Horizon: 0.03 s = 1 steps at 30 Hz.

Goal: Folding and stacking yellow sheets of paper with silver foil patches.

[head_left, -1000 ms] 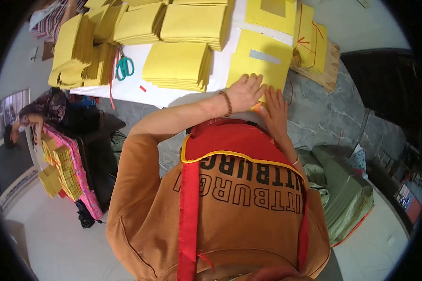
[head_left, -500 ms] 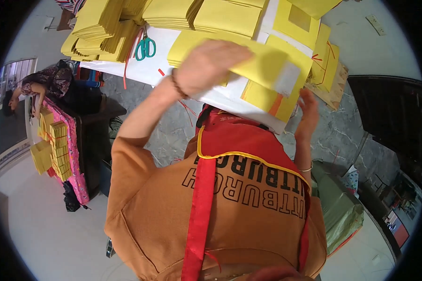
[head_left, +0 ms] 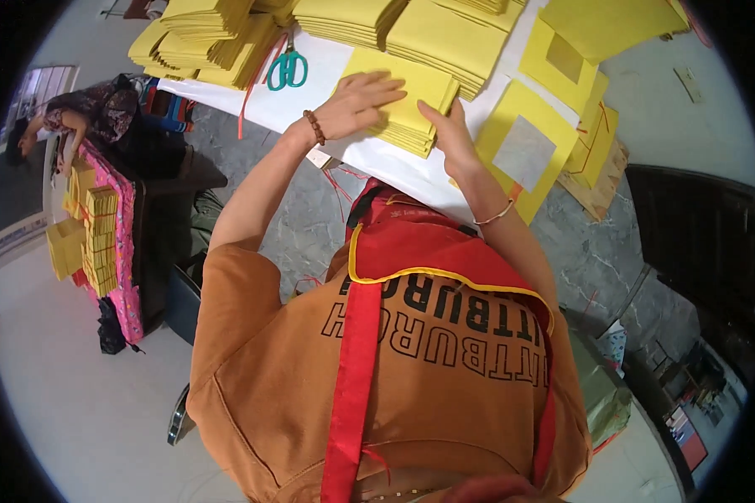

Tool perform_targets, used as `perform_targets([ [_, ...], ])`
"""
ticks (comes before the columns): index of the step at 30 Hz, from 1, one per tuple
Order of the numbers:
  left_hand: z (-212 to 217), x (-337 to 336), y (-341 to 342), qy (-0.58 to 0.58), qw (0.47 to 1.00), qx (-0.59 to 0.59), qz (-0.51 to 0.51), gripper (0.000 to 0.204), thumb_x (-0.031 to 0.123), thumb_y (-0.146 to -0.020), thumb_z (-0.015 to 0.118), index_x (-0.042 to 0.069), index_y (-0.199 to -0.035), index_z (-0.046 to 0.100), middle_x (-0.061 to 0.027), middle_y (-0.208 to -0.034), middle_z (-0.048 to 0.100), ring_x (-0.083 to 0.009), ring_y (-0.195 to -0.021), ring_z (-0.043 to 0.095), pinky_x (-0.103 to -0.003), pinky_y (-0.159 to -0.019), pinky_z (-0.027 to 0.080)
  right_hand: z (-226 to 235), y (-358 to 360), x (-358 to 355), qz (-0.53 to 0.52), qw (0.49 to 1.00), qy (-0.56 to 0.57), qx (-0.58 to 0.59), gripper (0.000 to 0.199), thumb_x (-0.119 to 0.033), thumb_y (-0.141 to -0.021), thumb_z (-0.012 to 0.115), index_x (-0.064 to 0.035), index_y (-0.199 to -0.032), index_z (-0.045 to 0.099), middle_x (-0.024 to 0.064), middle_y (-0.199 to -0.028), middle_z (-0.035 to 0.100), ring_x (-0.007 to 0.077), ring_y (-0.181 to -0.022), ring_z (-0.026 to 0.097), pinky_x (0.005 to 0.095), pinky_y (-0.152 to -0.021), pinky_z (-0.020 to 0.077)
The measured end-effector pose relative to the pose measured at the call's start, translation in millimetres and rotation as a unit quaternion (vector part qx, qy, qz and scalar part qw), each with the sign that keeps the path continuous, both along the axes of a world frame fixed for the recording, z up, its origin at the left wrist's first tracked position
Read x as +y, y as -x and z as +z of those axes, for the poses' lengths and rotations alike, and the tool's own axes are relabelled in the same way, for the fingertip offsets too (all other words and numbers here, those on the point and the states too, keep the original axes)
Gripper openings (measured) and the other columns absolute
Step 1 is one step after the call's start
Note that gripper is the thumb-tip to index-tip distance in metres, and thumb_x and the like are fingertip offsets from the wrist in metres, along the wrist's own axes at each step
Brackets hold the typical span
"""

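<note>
A small stack of yellow folded paper pieces (head_left: 424,81) lies at the front of the white-covered table. My left hand (head_left: 356,107) rests flat on top of its left part, fingers spread. At the stack's right end my right hand (head_left: 455,141) grips the edge, thumb on the near side and fingers along the right side, partly hidden. To the right lies an open yellow sheet (head_left: 488,126) with a grey rectangle (head_left: 524,147) on it. Teal-handled scissors (head_left: 288,70) lie to the left of my left hand.
Taller stacks of yellow paper (head_left: 445,42) fill the table's far side, with more at the far left (head_left: 205,21). Tied yellow bundles (head_left: 594,138) sit on a board to the right. Far left, a person (head_left: 92,117) leans over a pink-covered table (head_left: 126,243) with yellow bundles.
My right hand has come from beyond the table's front right onto the stack's right end. My left hand's sweeping motion has slowed, and the blurred yellow flap beside it now lies on the stack.
</note>
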<state>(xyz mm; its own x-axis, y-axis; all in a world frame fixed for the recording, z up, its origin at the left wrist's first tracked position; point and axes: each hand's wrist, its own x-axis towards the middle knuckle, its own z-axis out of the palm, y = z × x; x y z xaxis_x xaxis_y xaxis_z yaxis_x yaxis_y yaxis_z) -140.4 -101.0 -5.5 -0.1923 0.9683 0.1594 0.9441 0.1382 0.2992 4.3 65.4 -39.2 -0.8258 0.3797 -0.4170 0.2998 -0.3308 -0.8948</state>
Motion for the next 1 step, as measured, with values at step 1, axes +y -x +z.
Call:
perform_targets([
  [1, -8.4, -1.8, 7.2, -0.053, 0.998, -0.021, 0.025, 0.056, 0.029, -0.083, 0.058, 0.017, -0.135, 0.043, -0.0074, -0.139, 0.042, -0.0267, -0.131, 0.032, -0.038, -0.107, 0.022, -32.4, 7.0, -0.3, -0.001, 0.997, -0.031, 0.073, 0.086, -0.050, -0.078, 0.064, -0.0154, -0.144, 0.021, 0.0128, -0.146, 0.026, 0.0329, -0.133, 0.027, 0.0606, -0.097, 0.0284],
])
